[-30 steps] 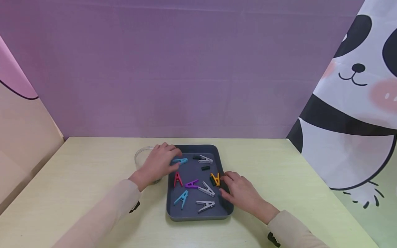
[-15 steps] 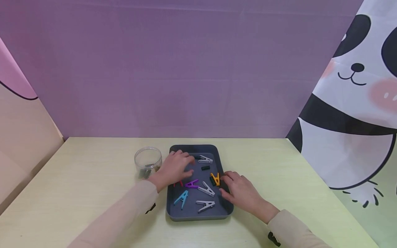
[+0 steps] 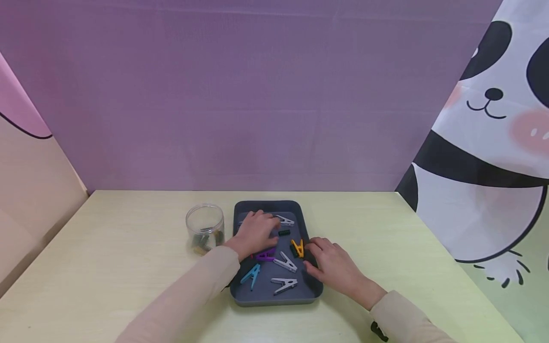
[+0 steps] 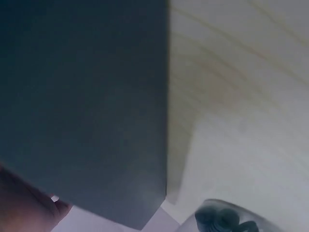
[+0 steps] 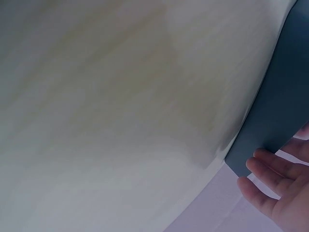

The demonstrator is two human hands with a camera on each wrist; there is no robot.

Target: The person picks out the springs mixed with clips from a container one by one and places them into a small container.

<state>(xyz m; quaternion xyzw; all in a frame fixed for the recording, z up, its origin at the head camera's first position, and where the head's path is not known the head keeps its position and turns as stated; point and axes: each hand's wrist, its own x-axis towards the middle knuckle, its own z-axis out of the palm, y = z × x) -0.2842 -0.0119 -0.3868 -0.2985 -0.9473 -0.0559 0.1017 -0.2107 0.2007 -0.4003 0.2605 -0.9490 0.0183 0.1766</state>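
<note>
A dark grey tray [image 3: 277, 302] holds plastic clothespins and small black coil-like pieces. My left hand [image 3: 255, 232] reaches into its back half, fingers and thumb spread apart, hiding part of the contents. Just right of the fingertips are a white clothespin [image 3: 285, 220] and a black coil-like piece [image 3: 284, 233]. My right hand [image 3: 336, 264] holds the tray's right rim, thumb over the edge; the right wrist view shows fingers [image 5: 270, 176] against the outer wall. Near this thumb is a yellow clothespin [image 3: 299, 247]. Purple [image 3: 264, 256], blue [image 3: 252, 274] and white [image 3: 284, 284] clothespins lie further forward.
A clear round jar [image 3: 205, 214] stands just left of the tray, with dark coil-like pieces and some tan bits in it. The pale wooden table [image 3: 128, 238] extends to either side. A purple backdrop [image 3: 257, 119] rises behind its far edge.
My left hand has moved right, from beside the jar at the tray's left edge to farther over the tray, uncovering the jar. The right hand has stayed on the rim.
</note>
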